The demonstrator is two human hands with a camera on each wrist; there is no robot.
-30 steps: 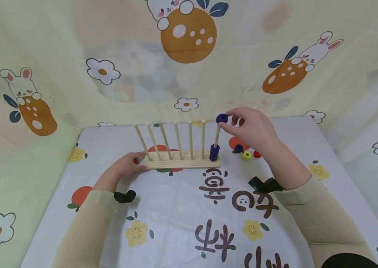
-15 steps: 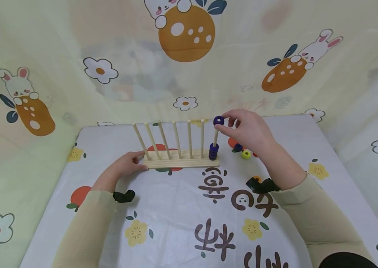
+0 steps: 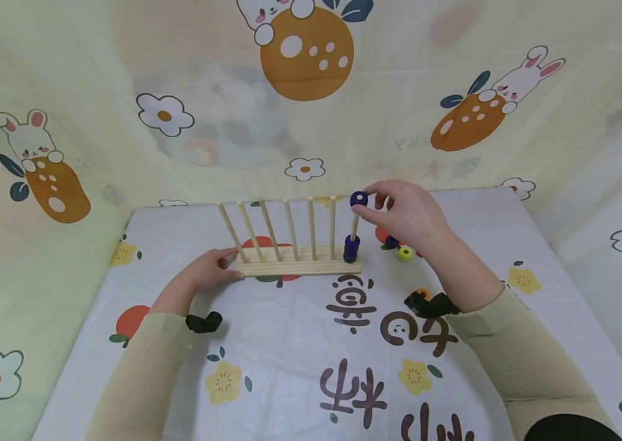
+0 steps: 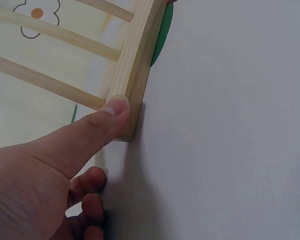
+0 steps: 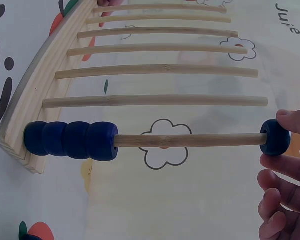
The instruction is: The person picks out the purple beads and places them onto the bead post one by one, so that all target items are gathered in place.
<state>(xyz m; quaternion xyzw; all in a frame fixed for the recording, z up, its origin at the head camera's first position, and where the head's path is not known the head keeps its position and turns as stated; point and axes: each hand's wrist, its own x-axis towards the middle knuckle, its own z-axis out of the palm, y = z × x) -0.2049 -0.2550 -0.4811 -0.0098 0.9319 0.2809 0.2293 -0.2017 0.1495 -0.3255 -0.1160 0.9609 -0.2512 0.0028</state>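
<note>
A wooden stand (image 3: 299, 267) with a row of upright pegs sits on the table. My left hand (image 3: 208, 269) grips its left end; in the left wrist view the thumb (image 4: 112, 112) presses the base's edge. Between thumb and fingertip, my right hand (image 3: 407, 211) pinches a dark blue bead (image 5: 277, 140) at the top of the rightmost peg (image 5: 200, 140). The right wrist view shows the peg's tip at the bead's hole; how far it enters is hidden. Several dark blue beads (image 5: 77, 140) are stacked at that peg's foot. The other pegs are bare.
Right of the stand lie a loose blue bead (image 3: 391, 242), a yellow-green bead (image 3: 405, 253) and a partly hidden red bead (image 3: 420, 255). An orange bead (image 3: 423, 294) shows behind the right wrist's black camera mount (image 3: 426, 305). A printed cloth wall (image 3: 222, 153) rises behind the table.
My right hand has moved slightly left and down, bringing the blue bead to the peg's tip with its hole now visible. The orange bead has come into view. My left hand keeps its grip.
</note>
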